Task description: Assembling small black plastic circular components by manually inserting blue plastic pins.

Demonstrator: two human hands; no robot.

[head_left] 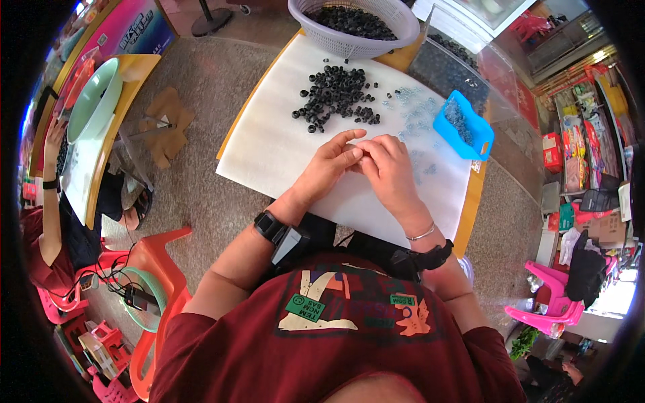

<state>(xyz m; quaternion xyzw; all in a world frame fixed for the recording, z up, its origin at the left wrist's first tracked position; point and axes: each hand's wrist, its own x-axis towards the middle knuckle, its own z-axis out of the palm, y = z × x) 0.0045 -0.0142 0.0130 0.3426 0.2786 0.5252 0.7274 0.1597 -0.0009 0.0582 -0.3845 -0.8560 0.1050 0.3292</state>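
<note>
My left hand (pixel 330 164) and my right hand (pixel 388 166) meet fingertip to fingertip over a white foam sheet (pixel 269 144) on the table. Whatever is pinched between the fingertips is too small to make out. Just beyond the hands lies a pile of small black rings (pixel 338 96). To the right of that pile, small clear or silvery parts (pixel 415 111) are scattered over the sheet. A blue scoop tray (pixel 463 125) with dark small parts sits at the right edge.
A white perforated basket (pixel 356 23) full of black rings stands at the far table edge, a clear bin (pixel 463 64) beside it. Another person (pixel 50 221) sits at a table on the left. Orange stool (pixel 158 269) at my left, pink chairs (pixel 554 295) at right.
</note>
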